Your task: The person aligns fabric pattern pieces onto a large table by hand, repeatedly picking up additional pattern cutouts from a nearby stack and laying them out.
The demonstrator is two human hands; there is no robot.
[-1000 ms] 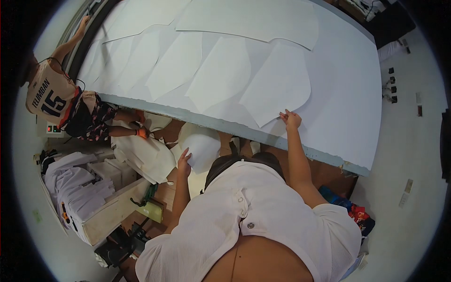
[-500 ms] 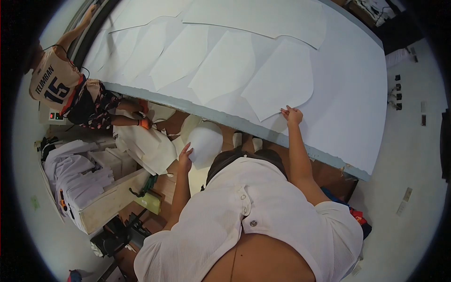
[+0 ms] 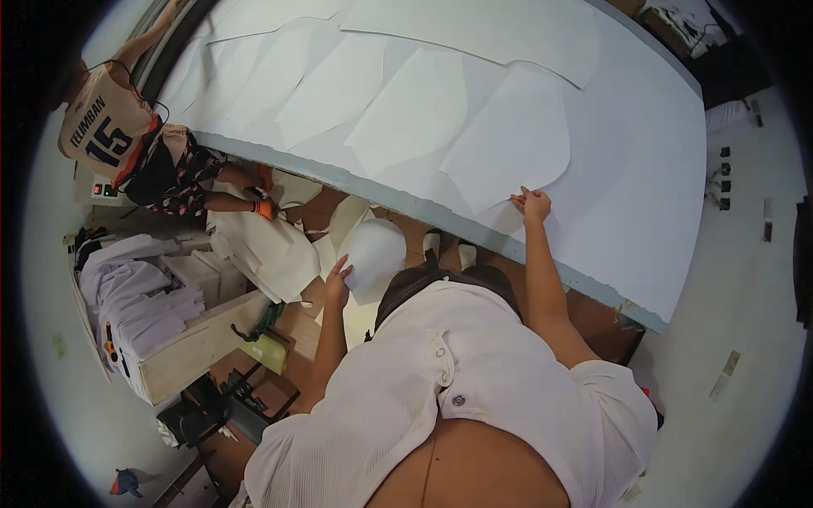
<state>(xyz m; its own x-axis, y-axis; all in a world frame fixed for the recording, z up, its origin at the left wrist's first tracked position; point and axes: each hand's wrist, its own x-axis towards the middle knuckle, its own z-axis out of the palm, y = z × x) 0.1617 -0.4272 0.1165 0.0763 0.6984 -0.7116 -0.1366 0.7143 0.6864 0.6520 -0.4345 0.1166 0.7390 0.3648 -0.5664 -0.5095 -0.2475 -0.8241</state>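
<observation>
My left hand (image 3: 338, 282) hangs below the table's near edge, its fingers closed on the side of a white curved pattern piece (image 3: 375, 256). On the table (image 3: 627, 195), my right hand (image 3: 532, 207) is pinched at the lower edge of a white fabric or paper panel (image 3: 512, 140) with a rounded end. Something thin and dark shows at those fingertips, too small to name. Similar white panels (image 3: 406, 110) lie in a row to the left, and a longer white piece (image 3: 474, 34) stretches along the far side.
A person in a numbered jersey (image 3: 110, 127) stands at the table's left end. White offcuts (image 3: 262, 250) are heaped on the floor. A wooden bin (image 3: 199, 347) of white cloth (image 3: 140, 292) stands at the left, near a black chair (image 3: 241, 411). Sockets (image 3: 724, 178) line the right wall.
The view has shifted slightly. Both my hands keep nearly the same places, the left with the curved piece and the right at the panel's edge.
</observation>
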